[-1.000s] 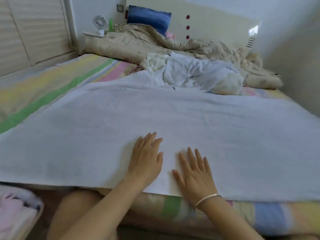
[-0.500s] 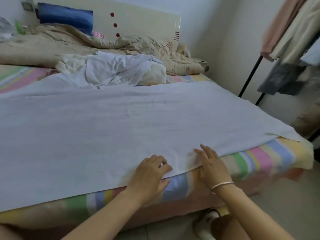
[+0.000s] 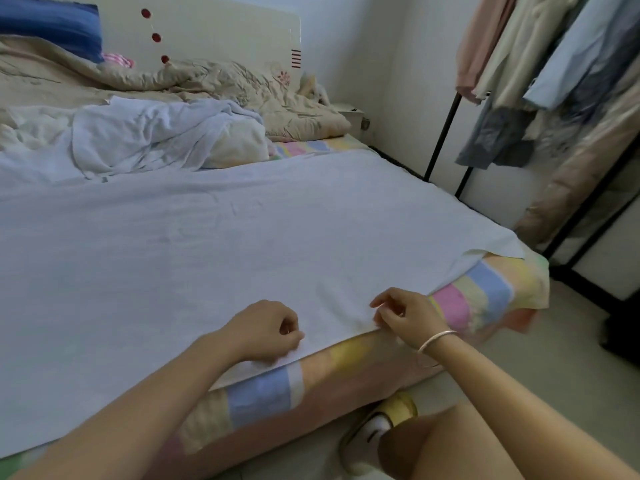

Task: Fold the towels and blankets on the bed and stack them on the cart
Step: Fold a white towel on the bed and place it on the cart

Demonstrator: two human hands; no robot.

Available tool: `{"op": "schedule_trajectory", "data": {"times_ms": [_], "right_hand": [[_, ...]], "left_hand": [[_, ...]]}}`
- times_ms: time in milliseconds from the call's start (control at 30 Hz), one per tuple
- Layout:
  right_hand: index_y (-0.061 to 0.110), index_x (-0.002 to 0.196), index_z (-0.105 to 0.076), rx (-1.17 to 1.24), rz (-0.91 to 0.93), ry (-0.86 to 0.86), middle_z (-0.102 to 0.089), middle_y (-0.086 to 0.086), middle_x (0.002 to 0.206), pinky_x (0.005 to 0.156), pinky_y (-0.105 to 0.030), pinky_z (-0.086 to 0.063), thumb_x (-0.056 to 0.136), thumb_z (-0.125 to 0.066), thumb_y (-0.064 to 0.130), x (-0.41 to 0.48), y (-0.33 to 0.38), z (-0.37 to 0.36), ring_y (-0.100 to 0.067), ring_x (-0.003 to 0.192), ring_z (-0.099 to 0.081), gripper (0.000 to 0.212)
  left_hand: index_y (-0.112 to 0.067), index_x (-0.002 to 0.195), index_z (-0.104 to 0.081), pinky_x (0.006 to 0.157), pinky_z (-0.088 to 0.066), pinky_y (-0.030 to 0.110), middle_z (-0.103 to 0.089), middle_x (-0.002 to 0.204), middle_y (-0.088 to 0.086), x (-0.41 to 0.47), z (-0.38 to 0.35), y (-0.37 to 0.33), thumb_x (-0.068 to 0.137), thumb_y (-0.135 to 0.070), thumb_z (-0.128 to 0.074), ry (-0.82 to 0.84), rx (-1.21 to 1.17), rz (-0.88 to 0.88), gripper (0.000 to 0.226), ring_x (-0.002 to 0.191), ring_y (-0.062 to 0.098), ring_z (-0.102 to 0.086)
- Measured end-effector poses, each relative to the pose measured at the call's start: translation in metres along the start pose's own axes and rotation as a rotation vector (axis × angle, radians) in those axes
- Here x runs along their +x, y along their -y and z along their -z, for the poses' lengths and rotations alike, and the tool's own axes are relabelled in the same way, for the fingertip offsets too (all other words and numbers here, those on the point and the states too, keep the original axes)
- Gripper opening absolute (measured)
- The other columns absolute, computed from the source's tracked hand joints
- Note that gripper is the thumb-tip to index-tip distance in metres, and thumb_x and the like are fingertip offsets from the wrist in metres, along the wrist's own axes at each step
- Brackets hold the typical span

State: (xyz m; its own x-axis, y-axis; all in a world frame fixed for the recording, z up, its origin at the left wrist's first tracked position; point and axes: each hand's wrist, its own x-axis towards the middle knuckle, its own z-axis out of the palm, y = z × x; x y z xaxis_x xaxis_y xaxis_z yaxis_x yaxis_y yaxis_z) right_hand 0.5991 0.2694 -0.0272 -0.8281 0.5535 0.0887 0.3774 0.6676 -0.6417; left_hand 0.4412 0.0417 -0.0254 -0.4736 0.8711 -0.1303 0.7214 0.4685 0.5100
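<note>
Both left hand [image 3: 266, 329] and right hand [image 3: 408, 315] (fingers curled) pinch blanket [image 3: 242, 237] edge.

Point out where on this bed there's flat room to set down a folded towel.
Free: the flat spread blanket, from the left hand and right hand at its near edge up to the crumpled white pile. Crowded: the head end, under that pile and the beige quilt.

At its edge, left hand [image 3: 266, 329] and right hand [image 3: 410, 315] pinch the blanket [image 3: 242, 244].
</note>
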Motion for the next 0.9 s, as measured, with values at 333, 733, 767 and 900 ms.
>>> {"op": "schedule_trajectory", "data": {"times_ms": [333, 733, 767, 900], "right_hand": [[-0.002, 0.102, -0.053, 0.739, -0.777, -0.350, -0.056, -0.010, 0.078, 0.036, -0.023, -0.047, 0.098, -0.046, 0.014, 0.111, -0.118, 0.088, -0.018, 0.041, -0.061, 0.018], [0.003, 0.130, -0.039, 0.306, -0.994, -0.592, -0.044, -0.023, 0.129, 0.092, -0.043, -0.045, 0.087, -0.057, 0.016, 0.173, -0.202, 0.159, -0.036, 0.109, -0.059, 0.049], [0.002, 0.135, -0.033, 0.278, -1.013, -0.602, -0.037, -0.023, 0.138, 0.099, -0.044, -0.039, 0.089, -0.057, 0.014, 0.175, -0.208, 0.165, -0.039, 0.121, -0.048, 0.053], [0.010, 0.136, -0.022, 0.311, -1.046, -0.516, -0.046, -0.020, 0.133, 0.098, -0.042, -0.039, 0.086, -0.058, 0.024, 0.180, -0.228, 0.172, -0.037, 0.119, -0.047, 0.063]], "left_hand": [[-0.029, 0.079, -0.063, 0.076, -0.052, 0.032, -0.065, 0.077, -0.015, 0.128, -0.056, -0.094, 0.087, -0.032, -0.057, -0.135, -0.143, -0.055, 0.011, 0.076, 0.008, -0.059], [-0.036, 0.088, -0.067, 0.074, -0.050, 0.026, -0.066, 0.075, -0.019, 0.214, -0.093, -0.158, 0.084, -0.041, -0.060, -0.188, -0.150, -0.081, 0.010, 0.076, -0.002, -0.059], [-0.037, 0.089, -0.066, 0.074, -0.049, 0.026, -0.066, 0.075, -0.019, 0.217, -0.096, -0.161, 0.082, -0.045, -0.061, -0.186, -0.130, -0.087, 0.011, 0.077, -0.002, -0.059], [-0.035, 0.091, -0.059, 0.070, -0.047, 0.025, -0.062, 0.073, -0.016, 0.222, -0.103, -0.166, 0.076, -0.051, -0.066, -0.146, -0.048, -0.110, 0.023, 0.076, 0.000, -0.058]]}}
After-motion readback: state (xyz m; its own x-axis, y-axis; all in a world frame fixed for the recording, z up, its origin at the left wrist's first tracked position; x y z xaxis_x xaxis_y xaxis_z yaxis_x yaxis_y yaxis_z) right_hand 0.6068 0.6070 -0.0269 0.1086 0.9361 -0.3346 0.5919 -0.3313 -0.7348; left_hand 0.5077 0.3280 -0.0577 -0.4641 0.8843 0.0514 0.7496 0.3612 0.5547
